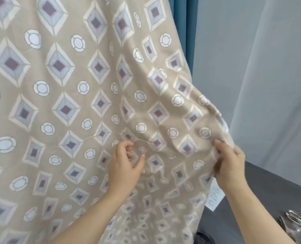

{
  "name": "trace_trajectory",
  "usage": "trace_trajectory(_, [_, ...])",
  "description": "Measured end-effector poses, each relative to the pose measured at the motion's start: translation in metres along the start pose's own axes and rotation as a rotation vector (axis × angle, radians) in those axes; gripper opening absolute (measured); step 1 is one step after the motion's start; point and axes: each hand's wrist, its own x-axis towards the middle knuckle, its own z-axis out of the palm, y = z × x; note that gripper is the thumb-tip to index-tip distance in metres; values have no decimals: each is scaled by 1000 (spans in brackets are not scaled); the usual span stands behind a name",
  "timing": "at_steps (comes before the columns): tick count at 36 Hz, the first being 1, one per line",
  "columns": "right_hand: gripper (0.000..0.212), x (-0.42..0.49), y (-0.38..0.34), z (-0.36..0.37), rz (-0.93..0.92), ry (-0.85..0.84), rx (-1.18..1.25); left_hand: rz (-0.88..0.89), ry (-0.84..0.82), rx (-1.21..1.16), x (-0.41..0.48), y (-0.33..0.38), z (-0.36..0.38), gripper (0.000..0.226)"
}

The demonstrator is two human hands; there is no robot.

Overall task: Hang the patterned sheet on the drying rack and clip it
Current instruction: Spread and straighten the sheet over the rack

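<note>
Sheet (75, 103) with diamond pattern hangs before me and fills most of the view; its top edge is cut off. My right grip (229, 162) pinches its right edge. My left grip (126, 164) curls against the cloth, but I cannot tell whether it holds a fold. Shiny metal pieces (294, 224) on the bench (269, 182), lower right, are too blurred to name.

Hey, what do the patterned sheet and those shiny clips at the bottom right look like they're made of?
The patterned sheet: thin woven cloth, likely cotton or a blend, matte; it folds softly and light glows through. The shiny clips: probably polished metal, given silver glints, though blurred.
</note>
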Motion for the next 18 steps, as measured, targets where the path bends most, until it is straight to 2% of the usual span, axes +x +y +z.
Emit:
trace_trajectory(1, [38, -1, -4, -2, -24, -75, 9, -7, -7, -3, -1, -1, 2, 36])
trace_trajectory(2, [27, -5, -4, -3, -3, -194, -82, -12, -16, -1, -3, -2, 4, 34])
trace_trajectory(3, [25, -7, 3, -7, 59, -315, -256, -15, -28, 9, -4, -3, 7, 32])
trace_trajectory(5, [36, -16, 22, -13, 262, -508, -604, -19, -54, 26, -8, -6, 13, 31])
trace_trajectory(7, [34, -23, 40, -17, 420, -548, -681, -27, -91, 21, -13, -9, 18, 33])
trace_trajectory(9, [33, -25, 49, -21, 415, -425, -619, -45, -140, 15, -18, -11, 22, 26])
trace_trajectory(12, [35, -19, 38, -29, 296, -197, -370, -59, -165, 3, -19, -14, 31, 24])
trace_trajectory(15, [20, -17, 20, -32, 245, -203, -68, -83, -134, -32, -19, -9, 38, 22])
trace_trajectory(17, [29, -21, 24, -30, 370, -242, 45, -69, -98, -62, -23, -7, 39, 21])
trace_trajectory(18, [37, -24, 29, -30, 473, -246, 18, -51, -91, -69, -25, -6, 40, 19])
